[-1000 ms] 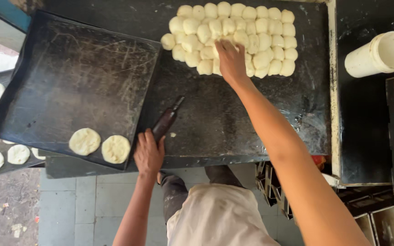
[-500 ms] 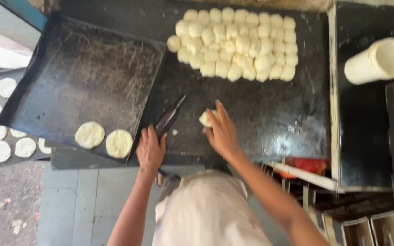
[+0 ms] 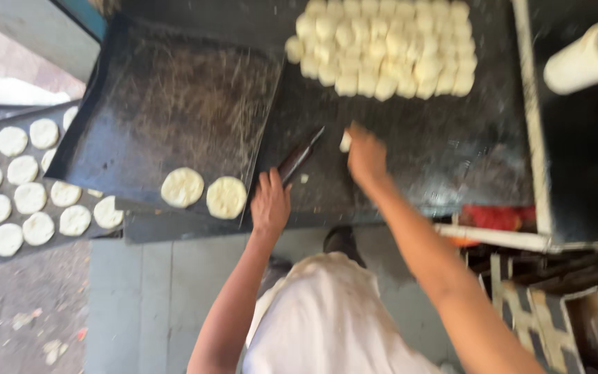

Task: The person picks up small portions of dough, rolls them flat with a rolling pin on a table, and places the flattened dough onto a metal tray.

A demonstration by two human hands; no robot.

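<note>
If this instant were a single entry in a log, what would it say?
left hand: grips dark rolling pin | right hand: holds small pale dough ball | dark metal tray: two flat dough rounds

Your right hand holds a pale cream dough ball on the black table. Past it on the table sits a cream pile of dough balls. Your left hand grips a dark rolling pin. Left of the table, the black tray has two pale yellow-white rounds. Your shirt is white.
</note>
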